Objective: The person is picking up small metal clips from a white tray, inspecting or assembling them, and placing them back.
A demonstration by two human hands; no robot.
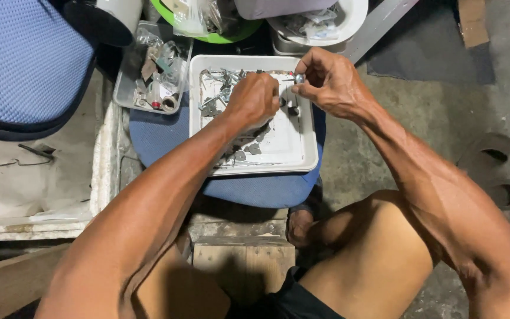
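We see both hands working over a white square tray (302,155), which serves as our landmark. The right hand (333,81) hovers above the tray's far right corner, its thumb and fingertips pinched closed on a small shiny metal piece (299,77). The left hand (254,99) sits over the middle of the tray, curled into a loose fist with knuckles up; whether it grips anything inside we cannot tell, since the fingers hide the palm. Just between the two hands, low over the tray, lies a small dark round part (294,110). In the tray's far left portion we see a heap of grey metal scraps (218,91), and a few more flat grey bits trail toward its near edge under the left wrist. The tray rests on a blue cushion (255,190). Touching the tray's left side stands a clear plastic container (124,88) holding assorted small hardware. Beyond the tray's far edge sit a green bowl (208,36) and a white bowl (349,20). Well to the left of the tray is a blue mesh chair seat (25,59).
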